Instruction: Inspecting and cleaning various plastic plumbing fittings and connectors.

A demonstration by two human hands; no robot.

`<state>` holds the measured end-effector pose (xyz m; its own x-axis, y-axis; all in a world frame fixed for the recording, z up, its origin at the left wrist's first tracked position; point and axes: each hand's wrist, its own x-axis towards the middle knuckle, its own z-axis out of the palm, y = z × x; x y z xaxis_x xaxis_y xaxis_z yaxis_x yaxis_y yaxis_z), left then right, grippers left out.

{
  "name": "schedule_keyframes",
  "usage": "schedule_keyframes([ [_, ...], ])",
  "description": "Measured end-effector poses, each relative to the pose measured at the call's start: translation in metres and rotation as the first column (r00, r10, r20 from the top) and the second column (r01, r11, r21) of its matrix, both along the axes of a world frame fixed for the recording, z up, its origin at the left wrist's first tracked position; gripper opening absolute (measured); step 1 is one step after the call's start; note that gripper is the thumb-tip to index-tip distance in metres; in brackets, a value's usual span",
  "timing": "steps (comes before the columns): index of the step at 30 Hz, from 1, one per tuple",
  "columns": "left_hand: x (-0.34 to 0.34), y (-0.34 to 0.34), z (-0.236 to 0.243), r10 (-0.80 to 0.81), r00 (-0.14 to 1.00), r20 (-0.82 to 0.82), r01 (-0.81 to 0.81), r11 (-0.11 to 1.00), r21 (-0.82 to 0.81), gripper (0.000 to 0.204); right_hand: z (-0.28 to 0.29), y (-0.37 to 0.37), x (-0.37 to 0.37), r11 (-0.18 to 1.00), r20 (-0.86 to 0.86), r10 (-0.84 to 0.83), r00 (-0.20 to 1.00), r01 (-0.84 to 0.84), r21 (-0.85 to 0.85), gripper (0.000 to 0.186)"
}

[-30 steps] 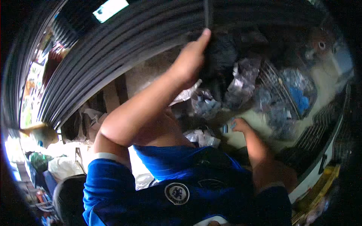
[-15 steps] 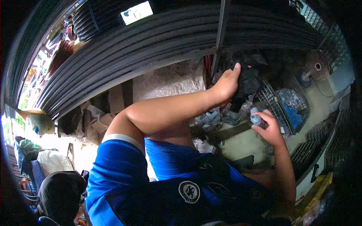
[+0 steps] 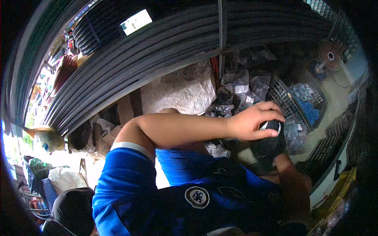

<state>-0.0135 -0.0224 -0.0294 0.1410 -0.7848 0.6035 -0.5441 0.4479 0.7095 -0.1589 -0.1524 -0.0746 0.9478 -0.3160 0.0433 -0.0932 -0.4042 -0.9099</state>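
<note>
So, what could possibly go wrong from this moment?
The left hand curls over one end of the dark item, so it might slip. If it drops, the clear plastic bags lying nearby could hide it. The basket is close too, and an elbow or hand might knock it.

Matt black bundle [image 3: 271, 148], glossy plastic bags [image 3: 296, 135], cloth sleeve [image 3: 123, 171]

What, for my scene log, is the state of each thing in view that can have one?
Dark bundle, held, pale curve showing at its top
Left hand, fingers curled over the bundle
Right hand, mostly hidden
Crate, holding clear and blue plastic
Fan, spinning or still unclear
Pale sheeting, wrinkled
</note>
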Motion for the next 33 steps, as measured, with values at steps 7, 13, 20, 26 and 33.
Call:
schedule_keyframes([
  [7, 0.002, -0.014, 0.030, 0.379, 0.853, -0.360, -0.330, 0.924, 0.192, 0.034, 0.071, -0.005, 0.009, 0.951, 0.371, 0.098, 0.924, 0.023, -0.309, 0.037],
  [13, -0.017, -0.015, 0.062, 0.361, 0.658, -0.661, -0.270, 0.932, 0.240, 0.037, 0.082, -0.020, 0.013, 0.774, 0.270, -0.364, 0.892, 0.128, 0.621, 0.036],
  [20, -0.013, -0.008, 0.053, 0.435, 0.825, -0.361, -0.431, 0.897, 0.096, 0.034, 0.063, 0.000, -0.007, 0.532, 0.161, -0.184, 0.970, -0.039, 0.846, 0.039],
  [26, 0.001, -0.013, 0.033, 0.477, 0.830, -0.288, -0.471, 0.877, 0.096, 0.033, 0.050, 0.017, 0.000, 0.675, 0.293, -0.135, 0.947, -0.129, 0.727, 0.033],
  [33, -0.001, -0.004, 0.057, 0.524, 0.492, -0.695, 0.154, 0.734, 0.662, 0.058, 0.078, -0.017, -0.004, 0.762, 0.340, 0.083, 0.937, 0.160, -0.627, 0.038],
])
